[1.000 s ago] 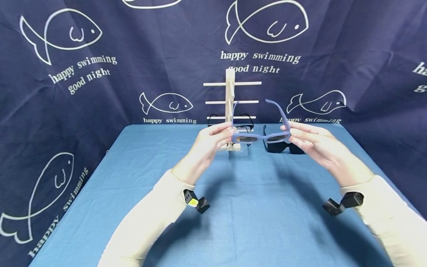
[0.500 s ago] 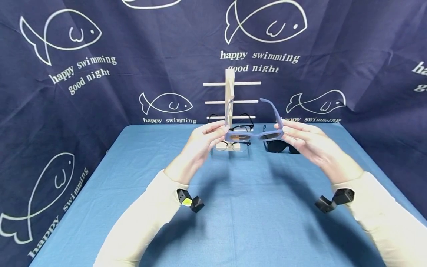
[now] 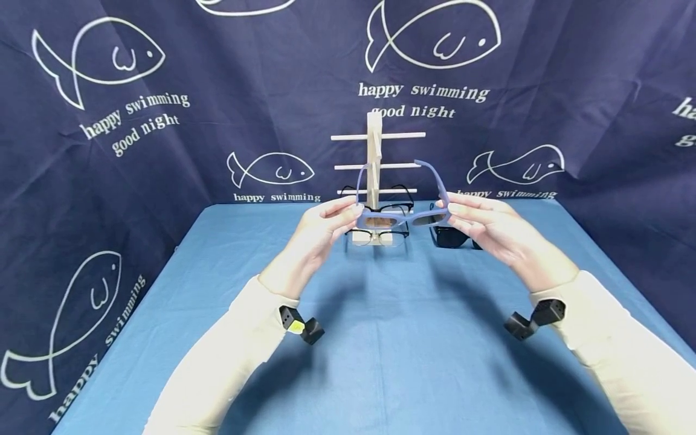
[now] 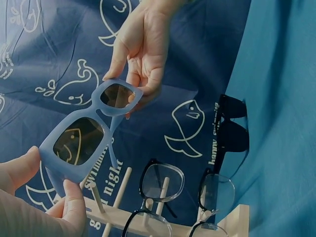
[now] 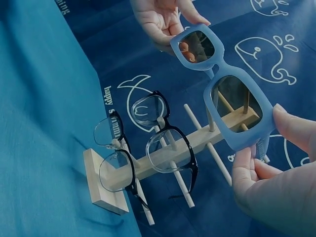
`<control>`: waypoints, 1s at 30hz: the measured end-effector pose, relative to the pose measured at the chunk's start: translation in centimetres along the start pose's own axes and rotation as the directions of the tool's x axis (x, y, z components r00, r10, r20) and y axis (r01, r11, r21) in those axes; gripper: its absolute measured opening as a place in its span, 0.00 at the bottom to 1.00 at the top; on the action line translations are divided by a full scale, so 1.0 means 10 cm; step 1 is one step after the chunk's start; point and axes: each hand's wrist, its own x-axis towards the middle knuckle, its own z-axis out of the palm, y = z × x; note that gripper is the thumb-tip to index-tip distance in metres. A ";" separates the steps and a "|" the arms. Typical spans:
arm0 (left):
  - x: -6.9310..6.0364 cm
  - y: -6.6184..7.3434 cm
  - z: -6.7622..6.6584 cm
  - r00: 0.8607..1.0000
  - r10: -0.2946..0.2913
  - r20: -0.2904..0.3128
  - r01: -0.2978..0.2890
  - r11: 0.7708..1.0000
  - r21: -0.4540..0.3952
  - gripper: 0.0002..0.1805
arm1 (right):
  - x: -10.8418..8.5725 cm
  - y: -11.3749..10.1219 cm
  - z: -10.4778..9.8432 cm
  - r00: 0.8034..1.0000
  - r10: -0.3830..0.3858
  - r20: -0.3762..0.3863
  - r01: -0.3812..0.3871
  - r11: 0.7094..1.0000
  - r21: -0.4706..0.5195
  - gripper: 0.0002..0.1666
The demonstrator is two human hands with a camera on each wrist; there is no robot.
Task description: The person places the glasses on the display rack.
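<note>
Blue-framed sunglasses [image 3: 405, 219] with dark lenses are held in the air between both hands, temples unfolded and pointing toward the rack. My left hand [image 3: 321, 232] pinches the frame's left end by the hinge; my right hand [image 3: 492, 232] pinches the right end the same way. Just behind them stands a wooden glasses rack [image 5: 197, 140] with crossbars on an upright post. Its lower levels carry two pairs of dark-rimmed clear glasses, an upper pair [image 5: 170, 152] and a lower pair [image 5: 116, 170]. In the head view the sunglasses overlap the rack and partly hide it.
Black sunglasses [image 3: 451, 237] lie on the blue tablecloth [image 3: 391, 350] right of the rack, partly behind my right hand. A dark blue fish-print curtain [image 3: 272, 90] hangs behind and beside the table. Two upper crossbars [image 3: 405, 135] of the rack carry no glasses.
Both hands have moved left together with the blue sunglasses, bringing them in front of the rack. The grip on both ends looks the same. The rack and black sunglasses have stayed put.
</note>
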 end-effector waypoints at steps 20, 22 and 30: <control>0.11 0.06 -0.15 0.999 -0.021 -0.050 0.019 0.999 -0.039 0.24 | 0.20 -0.04 0.15 0.985 0.104 -0.138 -0.115 0.991 -0.074 0.08; 0.12 0.07 -0.15 0.998 -0.021 -0.053 0.019 0.999 -0.046 0.24 | 0.21 -0.03 0.16 0.987 0.088 -0.134 -0.096 0.994 -0.057 0.09; 0.18 0.06 -0.18 0.997 -0.022 -0.068 0.017 0.997 -0.074 0.24 | 0.27 0.00 0.20 0.985 0.029 -0.170 -0.049 0.992 -0.116 0.08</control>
